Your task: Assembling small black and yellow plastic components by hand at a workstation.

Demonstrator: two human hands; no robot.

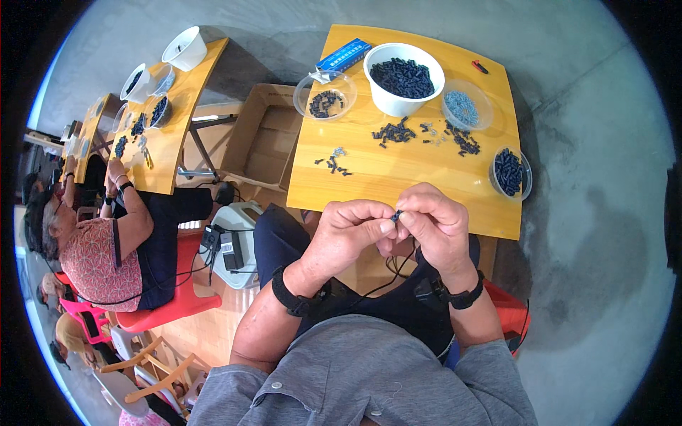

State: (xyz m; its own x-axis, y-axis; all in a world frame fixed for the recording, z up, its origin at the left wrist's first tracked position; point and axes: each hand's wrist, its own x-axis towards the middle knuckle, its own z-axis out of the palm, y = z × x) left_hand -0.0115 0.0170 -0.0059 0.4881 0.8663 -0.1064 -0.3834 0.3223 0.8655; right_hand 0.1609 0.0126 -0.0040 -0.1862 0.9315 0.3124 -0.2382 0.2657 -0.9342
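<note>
My left hand [348, 234] and my right hand [435, 224] meet just in front of the near edge of the yellow wooden table [398, 177]. Between their fingertips they pinch a small black plastic part [396, 215]. Both wrists wear black bands. On the table lie loose black parts [395, 133] and small metal bits [432, 132]. A white bowl [403, 77] full of black parts stands at the back.
Clear tubs hold black parts [325, 99], grey bits [464, 106] and more black parts [509, 172]. A blue box [343, 55] lies at the back left. An open cardboard box [261, 135] stands left of the table. Another person [106, 241] sits at a second table [167, 113].
</note>
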